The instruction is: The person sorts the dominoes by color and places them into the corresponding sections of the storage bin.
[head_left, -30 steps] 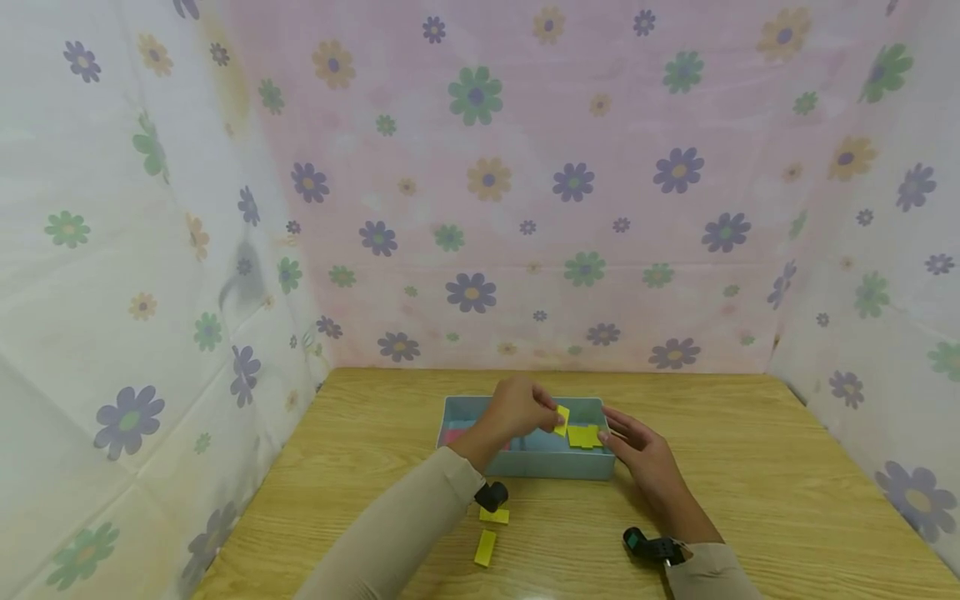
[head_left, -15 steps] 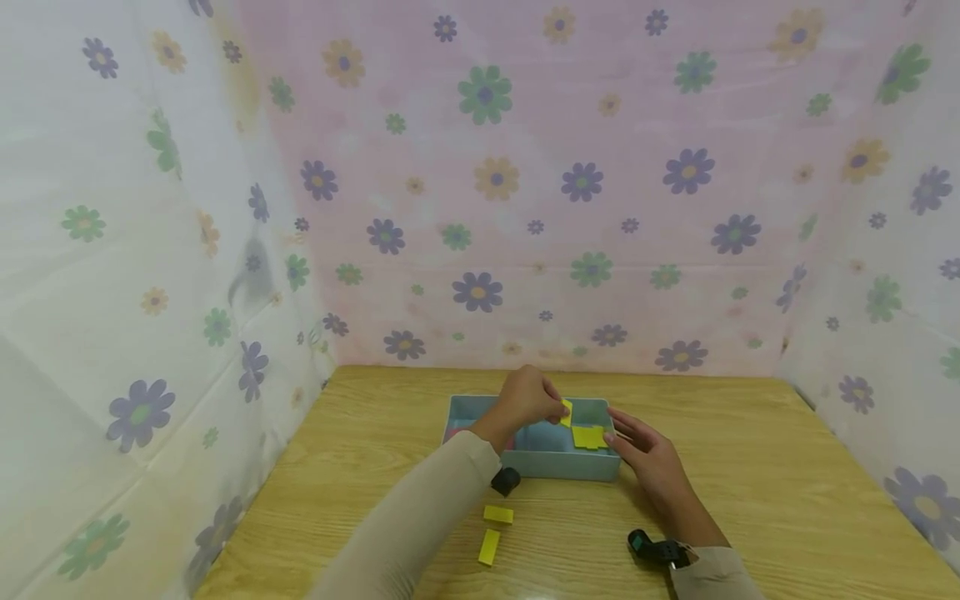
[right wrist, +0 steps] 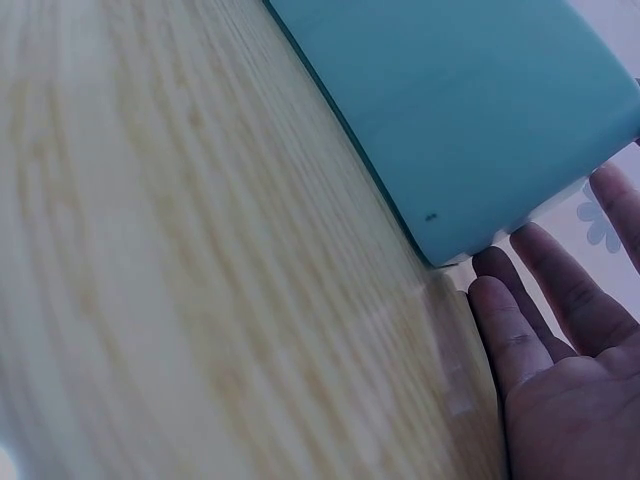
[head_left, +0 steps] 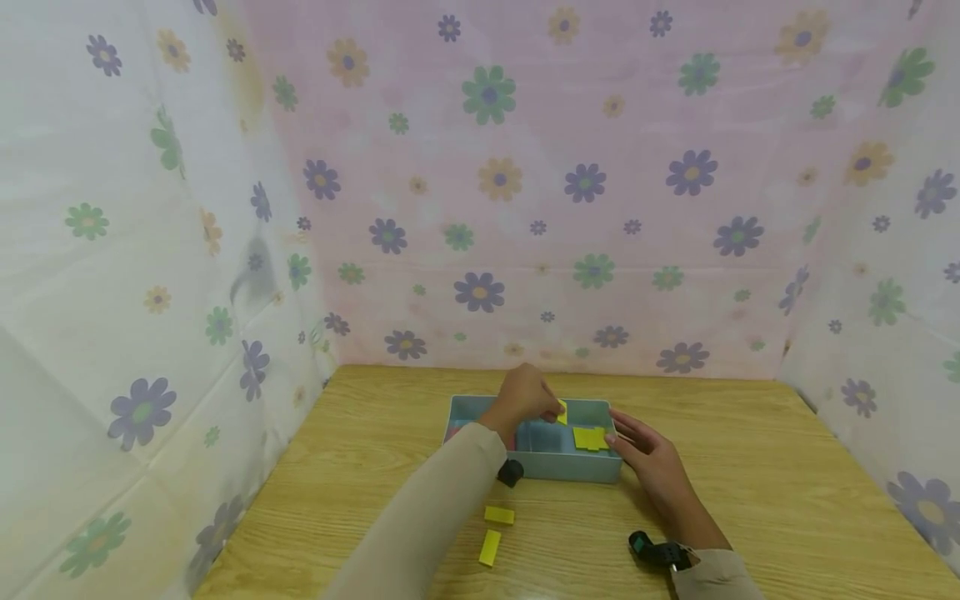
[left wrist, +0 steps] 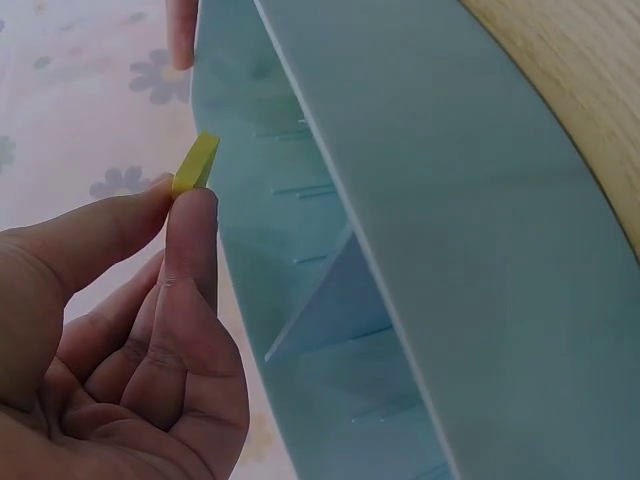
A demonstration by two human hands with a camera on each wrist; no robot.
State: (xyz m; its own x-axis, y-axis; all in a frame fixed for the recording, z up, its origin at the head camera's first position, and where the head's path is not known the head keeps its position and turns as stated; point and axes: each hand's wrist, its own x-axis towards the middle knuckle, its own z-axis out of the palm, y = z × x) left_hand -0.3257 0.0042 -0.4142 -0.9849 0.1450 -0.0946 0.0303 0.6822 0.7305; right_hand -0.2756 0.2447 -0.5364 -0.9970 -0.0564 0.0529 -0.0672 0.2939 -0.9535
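In the head view, my left hand (head_left: 525, 396) is over the box, pinching a small yellow block (head_left: 562, 412) between thumb and forefinger. The left wrist view shows this yellow block (left wrist: 197, 163) upright at the fingertips, above the rim. The pale blue box (head_left: 566, 467) has a divider (left wrist: 335, 300) inside. Several yellow blocks (head_left: 590, 438) lie flat together in its right end. My right hand (head_left: 656, 462) holds that end, thumb over the rim and fingers along the outside; in the right wrist view the fingers (right wrist: 570, 290) touch the end wall.
Two more yellow blocks lie on the wooden table in front of the box, one crosswise (head_left: 499, 516) and one lengthwise (head_left: 490, 548). Something pink (head_left: 452, 432) shows in the box's left part, mostly behind the left arm. Flowered cloth (head_left: 480, 208) surrounds the table.
My left hand keeps the yellow block pinched and has risen slightly; the block is turned and shows less of its face. The right hand stays at the box end. The whole view shifts slightly.
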